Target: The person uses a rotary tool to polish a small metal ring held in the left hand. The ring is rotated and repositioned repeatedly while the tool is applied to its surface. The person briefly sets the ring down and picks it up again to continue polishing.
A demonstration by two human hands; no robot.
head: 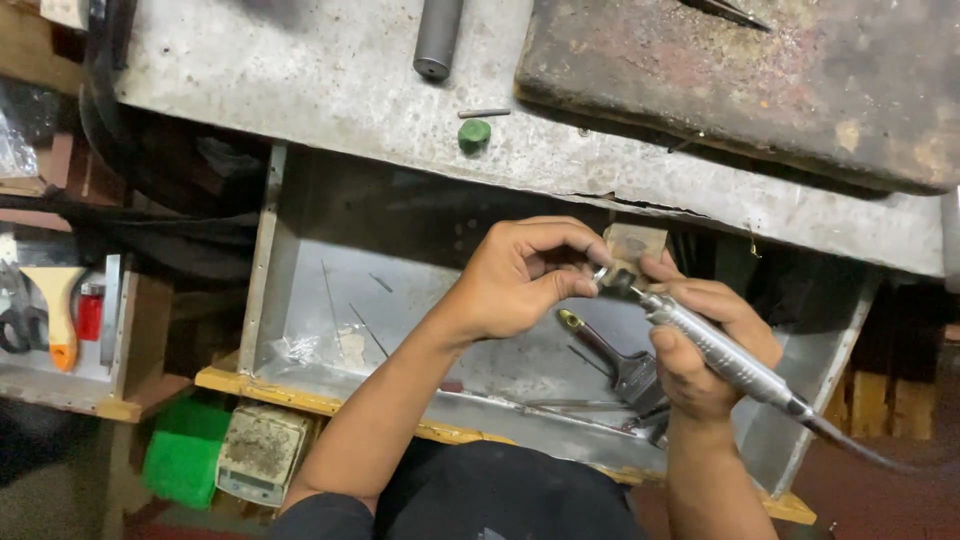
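My left hand [525,275] is closed with its fingertips pinched around a small shiny metal piece [601,272], held over an open metal drawer [300,300]. My right hand [705,345] grips a silver pen-shaped rotary tool [715,350], whose tip touches the small piece. A dark cable [860,450] trails from the tool's rear end toward the lower right. Both hands meet in front of a small wooden peg block [635,240] at the bench edge.
A paintbrush [620,365] and thin rods lie in the drawer. On the grey bench top [300,70] are a dark cylinder [438,38], a green cap [475,135] and a rusty slab [740,80]. At left, a side tray holds a scraper [60,310] and scissors [15,325].
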